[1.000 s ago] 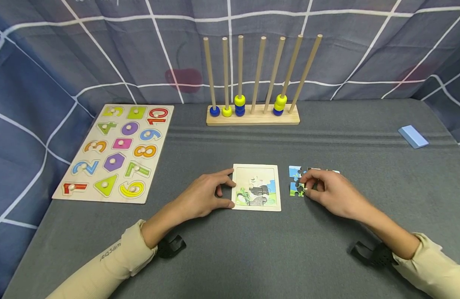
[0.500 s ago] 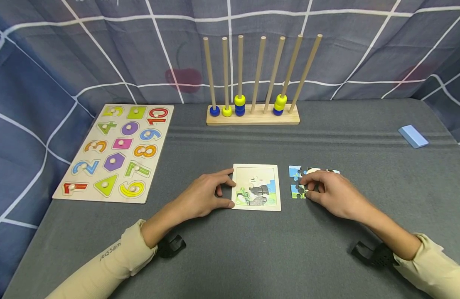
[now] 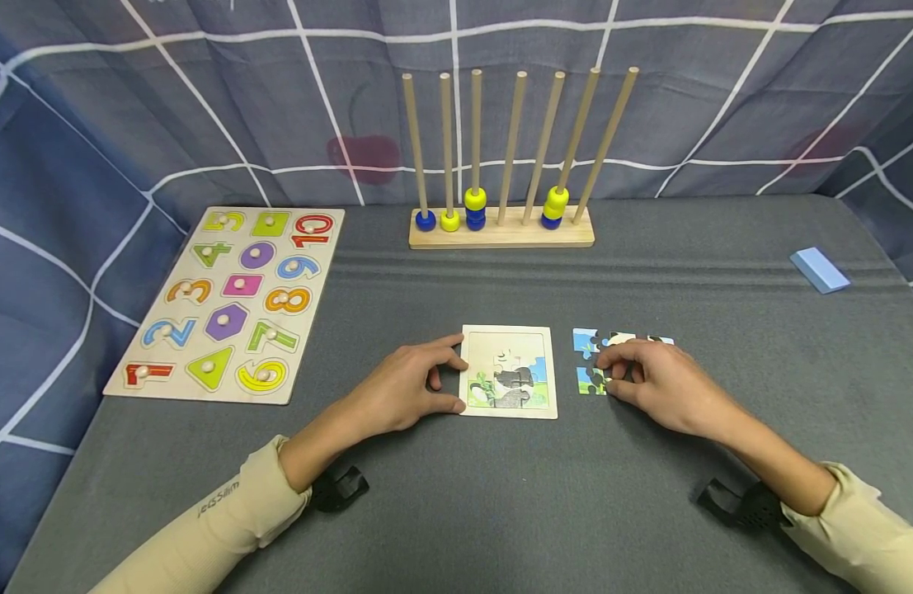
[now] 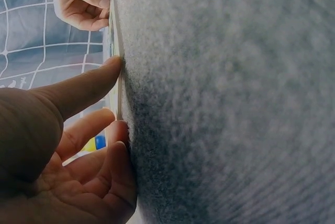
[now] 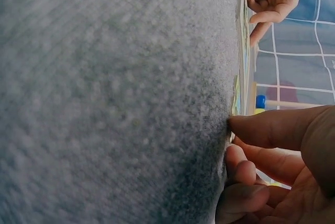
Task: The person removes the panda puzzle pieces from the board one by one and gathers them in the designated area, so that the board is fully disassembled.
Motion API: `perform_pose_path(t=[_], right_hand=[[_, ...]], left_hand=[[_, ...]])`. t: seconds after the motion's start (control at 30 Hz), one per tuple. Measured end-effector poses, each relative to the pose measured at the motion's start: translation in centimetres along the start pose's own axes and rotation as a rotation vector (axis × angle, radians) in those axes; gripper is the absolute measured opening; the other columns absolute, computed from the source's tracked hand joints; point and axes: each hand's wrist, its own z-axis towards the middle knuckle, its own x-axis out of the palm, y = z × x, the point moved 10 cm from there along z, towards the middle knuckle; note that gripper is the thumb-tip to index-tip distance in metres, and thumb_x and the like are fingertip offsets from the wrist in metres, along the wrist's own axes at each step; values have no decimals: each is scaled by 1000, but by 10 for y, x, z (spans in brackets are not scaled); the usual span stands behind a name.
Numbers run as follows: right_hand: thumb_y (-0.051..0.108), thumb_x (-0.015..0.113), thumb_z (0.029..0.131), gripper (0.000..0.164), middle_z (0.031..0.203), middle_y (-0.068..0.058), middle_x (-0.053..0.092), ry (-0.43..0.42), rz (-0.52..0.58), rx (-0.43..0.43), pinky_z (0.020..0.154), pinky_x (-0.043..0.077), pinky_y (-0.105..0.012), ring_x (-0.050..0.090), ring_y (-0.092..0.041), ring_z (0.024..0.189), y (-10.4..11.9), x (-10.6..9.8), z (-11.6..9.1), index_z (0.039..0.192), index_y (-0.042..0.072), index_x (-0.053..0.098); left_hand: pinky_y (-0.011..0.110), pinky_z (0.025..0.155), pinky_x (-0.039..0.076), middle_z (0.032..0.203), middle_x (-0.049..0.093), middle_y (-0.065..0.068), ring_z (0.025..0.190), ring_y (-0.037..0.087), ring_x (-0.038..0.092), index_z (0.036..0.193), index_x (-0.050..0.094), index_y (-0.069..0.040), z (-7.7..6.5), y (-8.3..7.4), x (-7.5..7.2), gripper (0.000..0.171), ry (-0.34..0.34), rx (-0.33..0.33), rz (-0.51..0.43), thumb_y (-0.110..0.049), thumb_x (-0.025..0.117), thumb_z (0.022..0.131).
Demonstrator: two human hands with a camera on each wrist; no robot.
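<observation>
A wooden puzzle tray (image 3: 510, 329) lies flat on the grey table, with an animal picture in its lower part. My left hand (image 3: 411, 386) holds it by the left edge, thumb at the near corner and fingers farther up. To the right of the tray, my right hand (image 3: 660, 381) pinches a blue-and-green jigsaw piece (image 3: 591, 381) at its right side, low over the table. Just beyond it lie a blue jigsaw piece (image 3: 585, 340) and others partly hidden by the hand. In the right wrist view, the thumb (image 5: 267, 128) reaches the piece's edge.
A number-and-shape peg board (image 3: 226, 305) lies at the left. At the back stands a wooden bead rack (image 3: 501, 239) with tall rods and several blue and yellow beads. A light blue block (image 3: 821, 271) lies far right. A dark gridded curtain (image 3: 456, 99) closes off the back.
My right hand has drawn the lower jigsaw piece slightly nearer and to the right, away from the piece beyond it; more of the far pieces shows. The left hand and tray have stayed put.
</observation>
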Motion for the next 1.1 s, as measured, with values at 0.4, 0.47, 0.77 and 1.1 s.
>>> perform_pose_path(t=[0.4,0.47,0.77,1.1], right_hand=[[0,74,83,19,77,9,56,10,10,-12,62,38,-28,46,-5,64,1,1,2,100,7,73],[1,73,84,18,78,8,55,6,20,-15,61,38,-28,46,-6,64,2,2,3,101,7,72],[4,71,88,19,85,4,58,26,139,-32,59,41,-26,49,-11,65,21,10,17,107,8,70],[10,75,87,32,88,3,58,106,175,-85,65,43,-30,52,-11,72,58,42,42,117,4,65]], left_hand=[[29,69,41,150,45,10,68,6,49,116,69,-6,0,1,0,44,7,-9,-3,-18,86,78],[28,69,41,150,45,10,68,6,49,116,70,-6,0,1,0,44,7,-13,-2,-17,86,78],[27,68,41,150,44,11,68,6,49,116,69,-6,0,1,1,43,10,-2,-6,-17,86,78],[27,67,42,151,44,10,69,6,49,116,69,-6,1,1,1,43,13,-2,-8,-18,85,78]])
